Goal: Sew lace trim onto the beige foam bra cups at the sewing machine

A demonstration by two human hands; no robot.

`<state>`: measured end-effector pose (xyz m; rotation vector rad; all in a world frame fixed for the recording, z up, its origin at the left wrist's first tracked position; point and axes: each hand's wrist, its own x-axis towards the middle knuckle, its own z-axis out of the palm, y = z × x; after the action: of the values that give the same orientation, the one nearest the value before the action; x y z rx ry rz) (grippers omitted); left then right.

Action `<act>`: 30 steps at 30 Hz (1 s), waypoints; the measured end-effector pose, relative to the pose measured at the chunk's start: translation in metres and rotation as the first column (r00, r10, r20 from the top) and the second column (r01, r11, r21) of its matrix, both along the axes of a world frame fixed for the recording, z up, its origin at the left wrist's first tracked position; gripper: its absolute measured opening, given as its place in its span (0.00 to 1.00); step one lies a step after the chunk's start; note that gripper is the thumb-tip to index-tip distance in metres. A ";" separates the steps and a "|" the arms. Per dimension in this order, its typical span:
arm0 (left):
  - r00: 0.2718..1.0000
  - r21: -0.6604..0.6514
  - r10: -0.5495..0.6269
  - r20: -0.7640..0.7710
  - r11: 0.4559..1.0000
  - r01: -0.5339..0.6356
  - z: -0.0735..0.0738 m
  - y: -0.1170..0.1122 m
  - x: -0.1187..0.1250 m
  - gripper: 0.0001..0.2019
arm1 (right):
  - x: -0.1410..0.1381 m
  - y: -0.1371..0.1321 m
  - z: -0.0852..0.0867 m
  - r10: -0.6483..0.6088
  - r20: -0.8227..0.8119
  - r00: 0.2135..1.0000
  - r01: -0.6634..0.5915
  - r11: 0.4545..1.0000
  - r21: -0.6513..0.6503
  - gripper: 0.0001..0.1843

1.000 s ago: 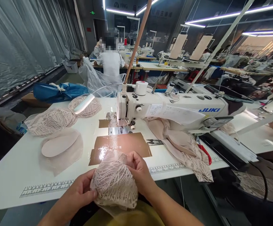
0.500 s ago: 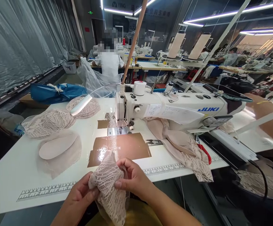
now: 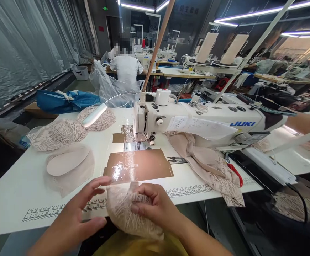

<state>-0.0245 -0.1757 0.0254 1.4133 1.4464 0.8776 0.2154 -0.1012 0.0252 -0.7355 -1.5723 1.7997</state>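
Note:
A beige lace bra cup [image 3: 122, 209] is pinched in my right hand [image 3: 155, 208], over the table's front edge. My left hand [image 3: 82, 209] is off the fabric, just to its left, with thumb and fingers spread apart. Beyond both hands lies a brown taped patch [image 3: 141, 165] in front of the sewing machine [image 3: 197, 119]. To the left, an oval foam pad [image 3: 68, 161] rests on a sheer beige piece [image 3: 64, 185].
Stacked lace cups [image 3: 57, 135] lie at the back left under the lamp [image 3: 94, 115]. Thread snips [image 3: 177, 160], beige lace pieces [image 3: 205, 160] and red-handled scissors [image 3: 235, 174] lie on the right. A printed ruler [image 3: 189, 190] runs along the front edge. One person [image 3: 126, 69] sits ahead.
My left hand has let go of the lace cup and opened, moving left. The cup has turned in my right hand, its lower end swinging right. The view has shifted slightly.

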 end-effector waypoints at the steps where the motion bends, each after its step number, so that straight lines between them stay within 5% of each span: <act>1: 0.998 0.031 -0.041 -0.045 0.999 0.042 0.004 0.003 0.003 0.33 | -0.001 -0.002 0.001 0.031 0.020 0.999 -0.031 0.999 0.035 0.07; 5: 0.968 -0.043 -0.243 -0.068 0.970 0.241 0.013 0.014 0.024 0.19 | -0.005 -0.006 0.000 -0.007 0.113 0.994 -0.011 0.987 0.159 0.06; 10: 0.948 -0.073 -0.312 0.055 0.946 0.316 0.009 0.020 0.040 0.11 | -0.003 0.001 0.000 -0.142 0.089 0.986 0.104 0.935 0.339 0.07; 24: 0.952 -0.035 -0.284 0.118 0.957 0.290 0.019 0.036 0.043 0.13 | -0.008 0.007 -0.001 -0.301 0.285 0.910 0.217 0.932 0.292 0.11; 30: 0.960 -0.004 -0.277 0.051 0.961 0.277 0.015 0.042 0.046 0.14 | -0.004 0.013 -0.005 -0.228 0.250 0.941 0.180 0.963 0.201 0.05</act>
<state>0.0213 -0.1334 0.0401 1.5300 1.1774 0.7198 0.2114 -0.0885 0.0202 -1.0542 -1.7317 1.4346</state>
